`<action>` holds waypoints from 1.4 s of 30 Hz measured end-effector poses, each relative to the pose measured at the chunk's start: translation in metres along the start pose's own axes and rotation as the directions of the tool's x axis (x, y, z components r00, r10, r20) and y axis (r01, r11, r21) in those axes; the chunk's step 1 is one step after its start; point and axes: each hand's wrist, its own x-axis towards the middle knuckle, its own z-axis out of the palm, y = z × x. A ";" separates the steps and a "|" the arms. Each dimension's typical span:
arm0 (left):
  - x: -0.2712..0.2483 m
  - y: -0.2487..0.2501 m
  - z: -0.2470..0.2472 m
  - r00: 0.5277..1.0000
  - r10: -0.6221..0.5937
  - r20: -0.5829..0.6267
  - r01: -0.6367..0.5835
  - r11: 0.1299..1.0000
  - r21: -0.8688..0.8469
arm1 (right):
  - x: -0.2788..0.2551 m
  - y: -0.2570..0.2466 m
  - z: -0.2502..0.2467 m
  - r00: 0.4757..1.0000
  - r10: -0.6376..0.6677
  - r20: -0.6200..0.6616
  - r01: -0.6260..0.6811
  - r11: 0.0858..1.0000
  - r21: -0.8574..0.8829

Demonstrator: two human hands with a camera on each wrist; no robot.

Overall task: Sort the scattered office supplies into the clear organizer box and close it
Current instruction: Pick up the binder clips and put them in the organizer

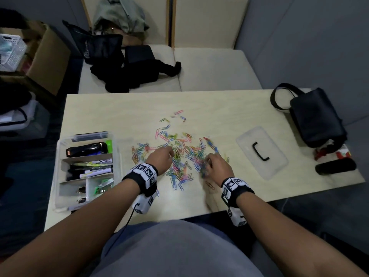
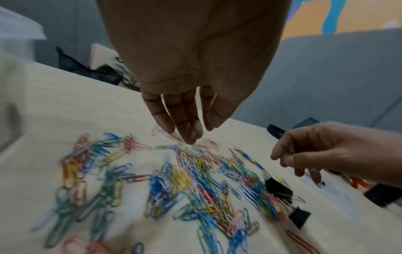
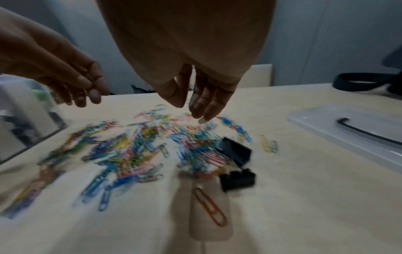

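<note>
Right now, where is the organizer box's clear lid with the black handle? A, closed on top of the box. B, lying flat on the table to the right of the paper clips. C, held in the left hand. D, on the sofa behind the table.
B: the clear lid lies flat on the table, right of the paper clips, while the organizer box stands open on the left.

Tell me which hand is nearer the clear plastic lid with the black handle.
Right. The right hand is at the paperclip pile's right edge, just left of the lid; the left hand is further left, nearer the organizer box.
</note>
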 end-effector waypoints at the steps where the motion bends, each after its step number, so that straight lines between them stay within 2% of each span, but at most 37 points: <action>1: 0.004 0.008 0.009 0.999 0.005 0.038 -0.005 1.000 0.007 | -0.003 0.012 0.001 0.999 0.036 0.002 -0.036 0.999 -0.006; 4: 0.017 0.032 0.033 0.989 0.040 0.143 -0.047 0.998 0.049 | -0.011 0.041 0.003 0.993 0.116 0.022 -0.115 0.993 -0.033; 7: 0.030 0.059 0.052 0.977 0.097 0.191 -0.116 0.989 0.089 | -0.013 0.060 0.008 0.984 0.157 0.078 -0.154 0.987 -0.047; 13: 0.047 0.091 0.094 0.970 0.200 0.136 -0.224 0.953 0.201 | -0.010 0.075 0.023 0.942 0.268 0.202 -0.287 0.956 0.067; 21: 0.064 0.109 0.121 0.941 0.257 0.219 -0.314 0.904 0.291 | 0.009 0.089 0.031 0.927 0.267 0.263 -0.306 0.944 0.121; 30: 0.080 0.112 0.117 0.953 0.257 0.158 -0.293 0.913 0.282 | 0.024 0.100 0.030 0.945 0.211 0.249 -0.256 0.953 0.165; 37: 0.082 0.109 0.113 0.959 0.274 0.076 -0.280 0.955 0.094 | 0.021 0.091 0.028 0.939 0.229 0.255 -0.271 0.952 0.142; 42: 0.078 0.110 0.097 0.988 0.152 0.014 -0.150 0.984 -0.093 | 0.021 0.084 0.026 0.940 0.220 0.261 -0.232 0.973 0.017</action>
